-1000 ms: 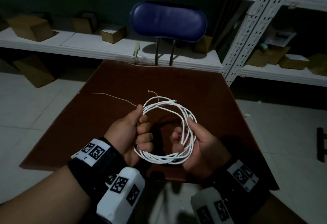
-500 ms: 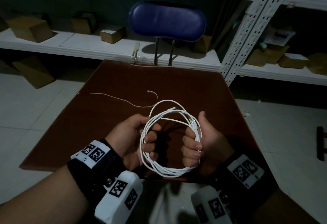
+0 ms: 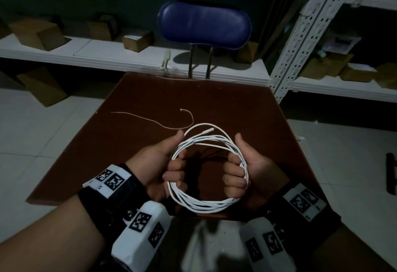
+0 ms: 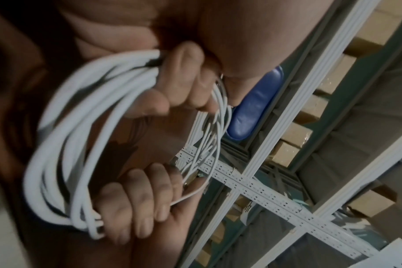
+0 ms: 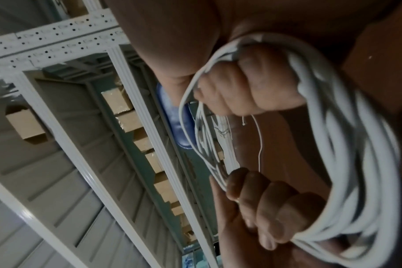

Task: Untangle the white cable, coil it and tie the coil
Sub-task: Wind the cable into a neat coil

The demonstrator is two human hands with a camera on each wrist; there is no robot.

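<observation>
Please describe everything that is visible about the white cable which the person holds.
The white cable is thin, round and smooth, plastic-looking. It is wound into a loose, roughly circular coil of several turns, held above the brown table and not yet tied. The left hand grips the coil's left side, the right hand its right side, fingers curled round the strands, thumbs up. One connector end lies loose at the top of the coil.
</observation>
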